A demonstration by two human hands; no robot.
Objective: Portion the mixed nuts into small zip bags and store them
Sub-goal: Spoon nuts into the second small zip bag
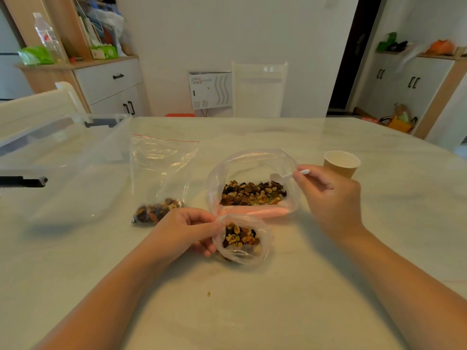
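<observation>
My left hand [188,229] pinches the small zip bag [242,239] open on the counter [252,311]; my right hand [331,198] grips a spoon [290,175] over the big bag of mixed nuts [252,192]. One portioned bag [161,178] lies beside; plenty remains, nothing stored in the clear bin [63,152] yet.

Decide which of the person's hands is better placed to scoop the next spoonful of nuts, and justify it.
The right hand: it pinches the white spoon, whose bowl sits inside the large open bag above the nuts. The left hand is occupied holding the small bag open.
</observation>
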